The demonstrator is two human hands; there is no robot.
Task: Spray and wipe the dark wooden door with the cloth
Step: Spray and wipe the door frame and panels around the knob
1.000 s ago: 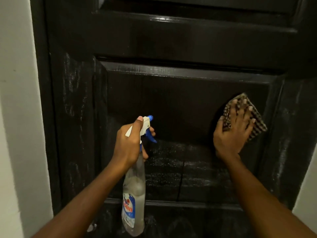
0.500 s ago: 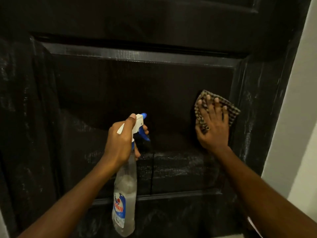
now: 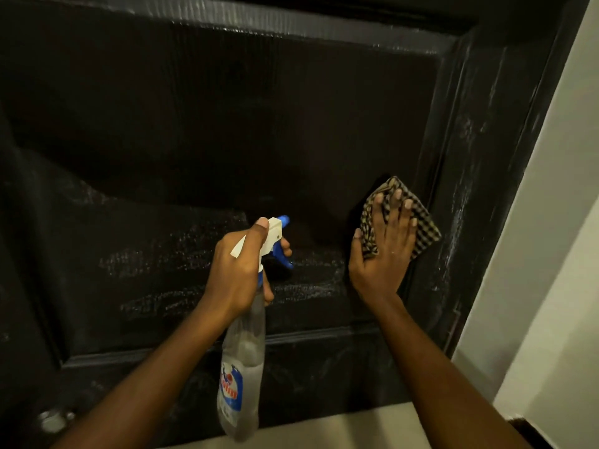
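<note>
Door (image 3: 227,124), dark wood with a recessed panel, fills the view; wet streaks sit low on the panel. Right hand (image 3: 384,251) presses the checked cloth (image 3: 421,218) flat against the door at the panel's right edge, fingers straight and spread. Left hand (image 3: 240,270) grips the neck of the spray bottle (image 3: 241,377) left of the cloth, forefinger curled on the blue trigger, nozzle facing the door. Pale wall (image 3: 551,254) lies right of the door.

The left hand (image 3: 238,270) and the right hand (image 3: 384,254) are bare, with short, trimmed fingernails. The left forearm (image 3: 146,377) and the right forearm (image 3: 437,367) are slim and bare from wrist to the picture's lower edge.
</note>
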